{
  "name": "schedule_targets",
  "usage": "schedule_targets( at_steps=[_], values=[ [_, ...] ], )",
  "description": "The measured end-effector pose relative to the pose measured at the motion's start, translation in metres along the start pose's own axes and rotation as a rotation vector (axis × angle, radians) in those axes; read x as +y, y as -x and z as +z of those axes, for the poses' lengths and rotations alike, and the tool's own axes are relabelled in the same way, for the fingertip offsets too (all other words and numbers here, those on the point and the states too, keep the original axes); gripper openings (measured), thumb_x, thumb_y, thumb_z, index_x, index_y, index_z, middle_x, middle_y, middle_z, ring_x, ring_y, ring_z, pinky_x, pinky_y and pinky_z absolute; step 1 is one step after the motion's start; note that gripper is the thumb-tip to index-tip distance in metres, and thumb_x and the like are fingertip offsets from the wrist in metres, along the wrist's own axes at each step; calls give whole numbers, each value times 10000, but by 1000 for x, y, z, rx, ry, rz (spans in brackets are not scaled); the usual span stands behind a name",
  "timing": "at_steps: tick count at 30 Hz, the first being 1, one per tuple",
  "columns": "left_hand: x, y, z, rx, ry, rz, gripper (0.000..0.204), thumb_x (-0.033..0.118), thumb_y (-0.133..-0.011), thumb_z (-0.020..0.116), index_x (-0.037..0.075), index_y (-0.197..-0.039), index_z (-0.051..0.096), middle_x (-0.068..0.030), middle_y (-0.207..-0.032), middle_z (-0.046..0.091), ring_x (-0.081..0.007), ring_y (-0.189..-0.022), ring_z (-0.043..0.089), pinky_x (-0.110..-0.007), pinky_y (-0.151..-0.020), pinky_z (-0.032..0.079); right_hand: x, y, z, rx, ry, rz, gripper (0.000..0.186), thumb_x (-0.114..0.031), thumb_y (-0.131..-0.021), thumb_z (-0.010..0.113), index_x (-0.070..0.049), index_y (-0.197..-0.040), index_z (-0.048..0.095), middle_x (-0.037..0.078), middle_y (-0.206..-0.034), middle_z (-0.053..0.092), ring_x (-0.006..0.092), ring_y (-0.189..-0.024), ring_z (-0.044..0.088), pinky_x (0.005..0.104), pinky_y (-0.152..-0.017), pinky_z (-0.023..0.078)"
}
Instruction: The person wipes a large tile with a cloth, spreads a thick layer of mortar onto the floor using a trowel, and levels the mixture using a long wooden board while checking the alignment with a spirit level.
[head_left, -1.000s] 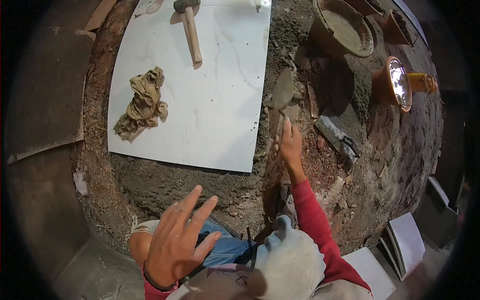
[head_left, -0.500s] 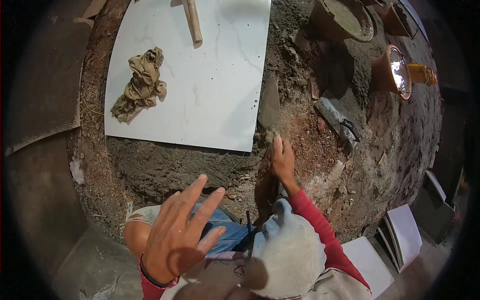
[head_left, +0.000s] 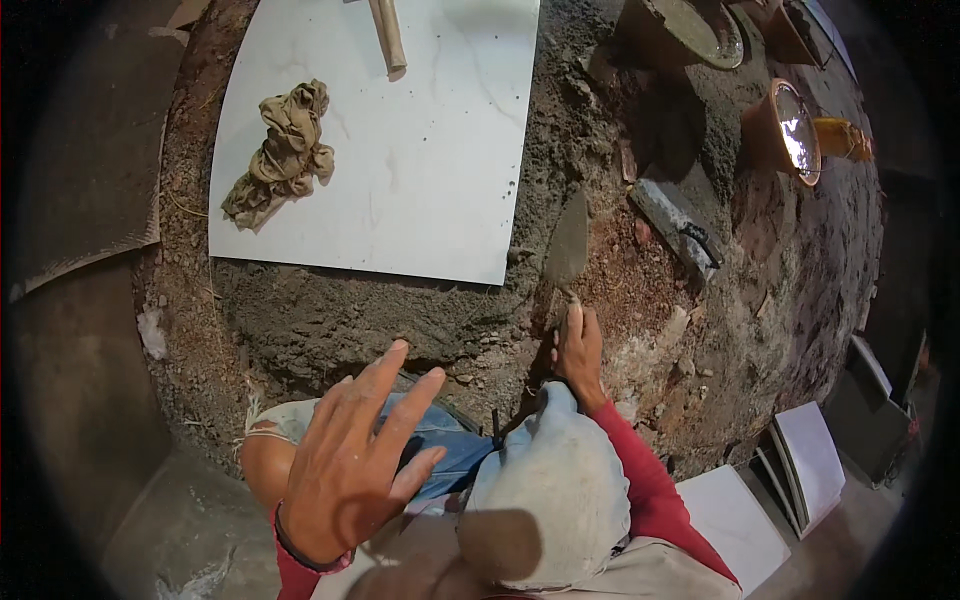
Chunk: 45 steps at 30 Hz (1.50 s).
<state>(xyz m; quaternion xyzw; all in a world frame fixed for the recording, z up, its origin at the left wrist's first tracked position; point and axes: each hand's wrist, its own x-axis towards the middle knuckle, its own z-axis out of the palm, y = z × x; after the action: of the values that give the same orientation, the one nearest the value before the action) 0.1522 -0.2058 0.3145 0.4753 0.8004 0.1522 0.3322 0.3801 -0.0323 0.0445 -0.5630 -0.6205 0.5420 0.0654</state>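
My right hand [head_left: 579,350] is closed round the handle of a trowel [head_left: 569,240]. The pointed grey blade lies over the soil and mortar, just right of a large white tile [head_left: 420,160] and apart from its edge. My left hand [head_left: 352,465] hovers with fingers spread and nothing in it, in front of my bent knee. Dark, lumpy mortar [head_left: 340,315] shows along the tile's near edge. On the tile sit a crumpled brown cloth [head_left: 285,160] and a pale wooden handle [head_left: 389,40], its far end cut off by the frame.
To the right lies a float with a dark handle [head_left: 680,235]. Beyond it stand an orange bucket [head_left: 760,135] of shiny liquid and a wider tub [head_left: 655,35]. Several tiles [head_left: 808,470] lean at the lower right. A dark sheet [head_left: 90,150] lies at the left.
My right hand has drawn the trowel away from the tile's edge, to the right and a little toward me. My left hand stays spread in nearly the same place.
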Motion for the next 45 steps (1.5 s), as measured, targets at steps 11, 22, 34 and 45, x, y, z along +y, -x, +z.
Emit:
schedule_targets(
  at_steps=[11, 22, 34, 45],
  values=[
    [5, 7, 3, -68, 18, 28, 706, 179, -721, 798, 126, -1369, 524, -206, -1454, 429, -408, -1204, 519, -467, -1012, 439, 17, -2, 32, -103, -126, -20, 334, -410, -1039, 421, -109, -899, 453, -20, -620, 454, 71, -455, 421, 247, -383, 377],
    [12, 2, 7, -33, -8, 110, 620, 221, -827, 713, 77, -1385, 484, -223, -1443, 426, -399, -1188, 522, -461, -1018, 413, -42, -22, -86, 111, 297, -459, 307, -321, -958, 578, -29, -1050, 571, 168, -828, 653, 255, -714, 643, 369, -614, 485],
    [92, -46, 39, 5, 193, -228, 597, 251, -862, 677, 60, -1390, 474, -244, -1453, 415, -440, -1220, 508, -473, -1017, 412, -198, -324, -125, 243, 1280, -982, 255, -331, -972, 531, -91, -1042, 580, 212, -863, 674, 325, -747, 691, 423, -554, 534],
    [186, -36, 85, 169, 411, -633, 547, 266, -894, 657, 36, -1360, 488, -282, -1450, 402, -434, -1270, 490, -482, -1029, 414, -176, -381, -165, -580, 945, -1006, 316, -346, -981, 540, -54, -1055, 634, 271, -842, 620, 419, -801, 627, 477, -667, 490]
  ],
)
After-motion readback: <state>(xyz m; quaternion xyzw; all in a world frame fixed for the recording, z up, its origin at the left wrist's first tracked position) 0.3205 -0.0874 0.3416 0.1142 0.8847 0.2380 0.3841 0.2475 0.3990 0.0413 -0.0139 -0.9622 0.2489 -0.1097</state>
